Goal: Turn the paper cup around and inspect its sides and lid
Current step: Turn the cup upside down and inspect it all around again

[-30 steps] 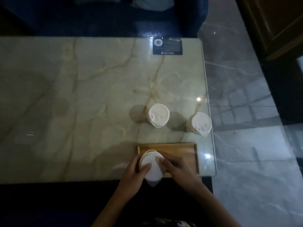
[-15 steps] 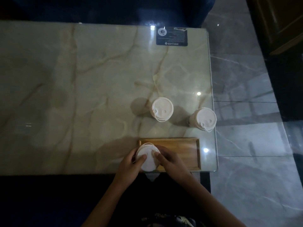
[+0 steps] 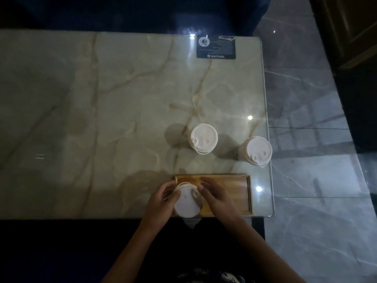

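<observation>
Where both hands meet, the paper cup (image 3: pixel 186 200) sits clasped between left hand (image 3: pixel 161 203) and right hand (image 3: pixel 217 198).

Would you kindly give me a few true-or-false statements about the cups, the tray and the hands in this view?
1. Both hands, left hand and right hand, are on the cup over the wooden tray. True.
2. The held cup has no lid. False: a white lid covers it.
3. Two other lidded cups, one and another, stand on the table beyond the tray. True.
4. The black card lies on the tray. False: it lies at the table's far edge.
</observation>
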Tool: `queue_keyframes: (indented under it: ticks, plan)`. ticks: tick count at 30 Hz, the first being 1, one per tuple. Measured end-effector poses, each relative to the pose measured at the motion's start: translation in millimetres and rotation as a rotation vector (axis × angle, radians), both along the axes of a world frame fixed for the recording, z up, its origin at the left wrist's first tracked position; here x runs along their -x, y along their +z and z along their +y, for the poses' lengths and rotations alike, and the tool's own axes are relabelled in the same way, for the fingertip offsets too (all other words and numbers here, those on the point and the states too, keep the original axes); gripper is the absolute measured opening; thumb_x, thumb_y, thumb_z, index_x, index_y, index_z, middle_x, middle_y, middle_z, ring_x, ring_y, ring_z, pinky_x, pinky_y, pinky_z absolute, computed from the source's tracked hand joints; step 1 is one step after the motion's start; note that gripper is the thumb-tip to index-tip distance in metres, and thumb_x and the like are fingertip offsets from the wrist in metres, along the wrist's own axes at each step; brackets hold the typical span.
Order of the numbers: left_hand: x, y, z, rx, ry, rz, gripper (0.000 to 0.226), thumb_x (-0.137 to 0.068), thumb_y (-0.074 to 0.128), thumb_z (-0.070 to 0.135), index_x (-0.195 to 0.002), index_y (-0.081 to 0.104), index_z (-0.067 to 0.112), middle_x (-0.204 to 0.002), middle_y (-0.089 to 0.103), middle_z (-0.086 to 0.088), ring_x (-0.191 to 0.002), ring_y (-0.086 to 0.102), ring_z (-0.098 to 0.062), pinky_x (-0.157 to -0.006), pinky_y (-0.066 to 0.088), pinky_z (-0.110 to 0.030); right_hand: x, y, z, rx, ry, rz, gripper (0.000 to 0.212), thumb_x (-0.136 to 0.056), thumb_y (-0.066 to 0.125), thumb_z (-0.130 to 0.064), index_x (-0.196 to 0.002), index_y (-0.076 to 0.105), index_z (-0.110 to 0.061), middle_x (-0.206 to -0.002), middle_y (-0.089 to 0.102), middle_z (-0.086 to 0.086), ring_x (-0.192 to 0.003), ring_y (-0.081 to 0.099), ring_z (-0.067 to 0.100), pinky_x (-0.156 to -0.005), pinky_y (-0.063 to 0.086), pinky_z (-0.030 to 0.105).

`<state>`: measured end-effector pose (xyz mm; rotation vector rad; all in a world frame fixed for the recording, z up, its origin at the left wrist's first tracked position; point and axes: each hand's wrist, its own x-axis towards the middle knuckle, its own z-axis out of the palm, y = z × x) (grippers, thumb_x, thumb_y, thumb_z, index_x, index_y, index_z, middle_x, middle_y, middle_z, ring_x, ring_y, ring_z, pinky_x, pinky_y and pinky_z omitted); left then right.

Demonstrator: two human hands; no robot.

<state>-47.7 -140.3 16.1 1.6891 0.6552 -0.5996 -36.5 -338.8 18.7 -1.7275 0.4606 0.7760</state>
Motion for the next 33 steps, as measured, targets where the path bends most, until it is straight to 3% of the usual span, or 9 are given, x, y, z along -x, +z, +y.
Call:
queue_keyframes:
  ticks: [3, 7, 12, 16, 22, 25, 28, 31, 33]
  plan:
    - [-4, -1, 5, -0.028, 0.025, 0.002, 0.02, -0.088, 0.067, 0.015, -0.089, 0.065, 0.035, -0.095, 0.071, 0.016, -0.087, 0.065, 0.009, -0.071, 0.049, -0.009, -10, 4, -2, 0.116, -0.042, -0.117, 0.048, -0.098, 0.068, -0.04, -0.142, 0.056, -0.026, -0.136, 0.065, -0.003, -0.128, 0.062, 0.02, -0.103, 0.053, 0.038]
    - [-16, 0, 10, -0.067, 0.026, -0.015, 0.016, -0.087, 0.067, 0.021, -0.086, 0.065, 0.037, -0.095, 0.071, 0.016, -0.091, 0.065, 0.001, -0.076, 0.047, -0.016, -42, 12, -5, 0.392, -0.009, -0.329, 0.068, -0.089, 0.073, -0.053, -0.148, 0.046, -0.029, -0.143, 0.061, -0.001, -0.129, 0.059, 0.02, -0.093, 0.044, 0.028]
    - [-42, -1, 11, -0.146, -0.041, -0.103, 0.03, -0.075, 0.064, 0.045, -0.103, 0.065, 0.034, -0.107, 0.071, 0.012, -0.101, 0.066, -0.003, -0.086, 0.051, -0.026, -100, 10, -3, 0.503, 0.243, -0.566, 0.1, -0.079, 0.085, -0.046, -0.156, 0.031, -0.014, -0.164, 0.031, 0.022, -0.145, 0.04, 0.044, -0.106, 0.047, 0.056]
    - [-66, 2, 1, -0.226, -0.191, -0.153, 0.048, -0.073, 0.058, 0.052, -0.116, 0.06, 0.03, -0.124, 0.064, 0.004, -0.114, 0.059, -0.012, -0.096, 0.049, -0.035, -124, 5, 6, 0.571, 0.475, -0.574, 0.098, -0.08, 0.086, -0.043, -0.157, 0.032, -0.016, -0.166, 0.029, 0.021, -0.144, 0.042, 0.045, -0.104, 0.052, 0.059]
    - [-92, 31, -8, -0.237, -0.331, -0.285, 0.069, -0.069, 0.065, 0.062, -0.128, 0.039, 0.04, -0.125, 0.046, 0.017, -0.112, 0.045, 0.0, -0.08, 0.034, -0.011, -151, 36, 5, 0.504, 0.478, -0.627, 0.072, -0.08, 0.08, -0.04, -0.143, 0.051, -0.021, -0.144, 0.057, 0.012, -0.121, 0.063, 0.037, -0.093, 0.058, 0.047]
    - [-108, 60, -12, -0.261, -0.397, -0.352, 0.079, -0.064, 0.071, 0.065, -0.128, 0.03, 0.043, -0.122, 0.035, 0.021, -0.11, 0.041, 0.001, -0.078, 0.036, -0.015, -166, 79, -2, 0.416, 0.44, -0.629, 0.067, -0.081, 0.079, -0.046, -0.141, 0.057, -0.026, -0.139, 0.067, 0.005, -0.116, 0.067, 0.024, -0.086, 0.052, 0.026]
    - [-120, 99, -19, -0.156, -0.413, -0.437, 0.083, -0.059, 0.077, 0.065, -0.127, 0.034, 0.046, -0.124, 0.049, 0.023, -0.109, 0.056, 0.002, -0.085, 0.052, -0.025, -174, 139, -11, 0.317, 0.402, -0.678, 0.063, -0.079, 0.073, -0.056, -0.136, 0.062, -0.032, -0.131, 0.071, -0.004, -0.107, 0.064, 0.009, -0.076, 0.045, 0.011]
    - [-122, 145, -25, -0.015, -0.39, -0.528, 0.081, -0.057, 0.076, 0.068, -0.123, 0.03, 0.062, -0.115, 0.055, 0.033, -0.105, 0.058, 0.009, -0.077, 0.058, -0.018, -174, 201, -20, 0.193, 0.307, -0.734, 0.059, -0.076, 0.06, -0.064, -0.127, 0.068, -0.034, -0.117, 0.073, -0.012, -0.1, 0.069, 0.0, -0.073, 0.052, 0.008]
    - [-121, 175, -33, 0.004, -0.37, -0.59, 0.079, -0.058, 0.074, 0.069, -0.125, 0.032, 0.058, -0.113, 0.055, 0.033, -0.105, 0.058, 0.007, -0.072, 0.058, -0.016, -173, 238, -25, 0.149, 0.263, -0.732, 0.055, -0.077, 0.056, -0.069, -0.12, 0.069, -0.037, -0.109, 0.074, -0.016, -0.096, 0.071, -0.002, -0.072, 0.055, 0.01]
